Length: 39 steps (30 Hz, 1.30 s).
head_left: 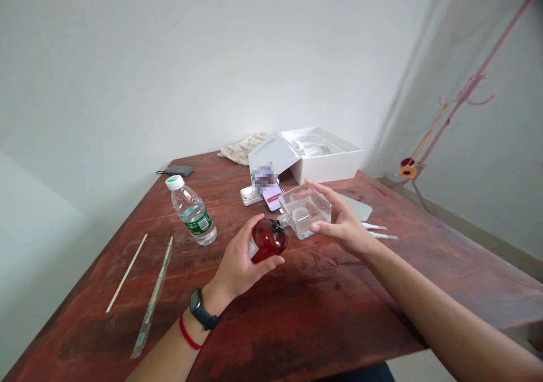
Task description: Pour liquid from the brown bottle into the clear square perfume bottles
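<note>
My left hand [238, 263] is wrapped round a rounded amber bottle [270, 241] with a pale label, its dark neck pointing up and to the right. Opposite it, my right hand [345, 226] grips a clear square bottle [306, 207] by its base end. That bottle is tilted on its side, its narrow neck at the amber bottle's mouth. Whether the two mouths touch or only come close, I cannot tell. Both bottles are held above the brown wooden table [322, 308]. Any liquid passing between them is not visible.
Left of my hands stands a capped water bottle [195, 218]. A bare stick [127, 271] and a wrapped chopstick packet [155, 297] lie nearby. Behind are a lit phone [270, 196], a white case [250, 196] and an open white box [328, 164]. White-tipped droppers [382, 235] lie at right.
</note>
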Tool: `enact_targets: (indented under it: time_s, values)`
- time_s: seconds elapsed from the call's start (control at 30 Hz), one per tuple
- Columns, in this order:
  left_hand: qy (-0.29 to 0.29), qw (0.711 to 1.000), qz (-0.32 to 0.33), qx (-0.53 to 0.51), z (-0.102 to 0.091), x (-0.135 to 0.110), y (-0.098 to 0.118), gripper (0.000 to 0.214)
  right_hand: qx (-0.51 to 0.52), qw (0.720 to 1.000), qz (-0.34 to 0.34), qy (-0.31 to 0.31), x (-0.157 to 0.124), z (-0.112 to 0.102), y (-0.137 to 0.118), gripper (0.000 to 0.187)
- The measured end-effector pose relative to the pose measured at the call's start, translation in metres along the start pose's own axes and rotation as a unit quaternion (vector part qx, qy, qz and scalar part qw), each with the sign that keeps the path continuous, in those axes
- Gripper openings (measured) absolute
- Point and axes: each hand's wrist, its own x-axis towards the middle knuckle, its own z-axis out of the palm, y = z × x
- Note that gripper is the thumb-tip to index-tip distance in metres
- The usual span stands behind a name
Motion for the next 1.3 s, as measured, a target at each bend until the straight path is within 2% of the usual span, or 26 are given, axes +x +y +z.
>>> enact_targets:
  time_s: [0.63, 1.0, 1.3]
  values:
    - [0.0, 1.0, 0.007, 0.003, 0.0002, 0.0001, 0.001, 0.089, -0.01, 1.0, 0.01, -0.001, -0.0006, -0.0015, -0.0021, 0.086]
    - [-0.001, 1.0, 0.026, 0.005, 0.0009, 0.0008, 0.0025, 0.086, -0.01, 1.0, -0.016, 0.002, -0.0001, -0.0049, 0.0042, 0.084]
    - [-0.001, 1.0, 0.021, 0.007, 0.002, -0.0009, 0.002, 0.086, 0.008, 1.0, -0.003, 0.011, -0.0051, -0.0069, 0.0075, 0.088]
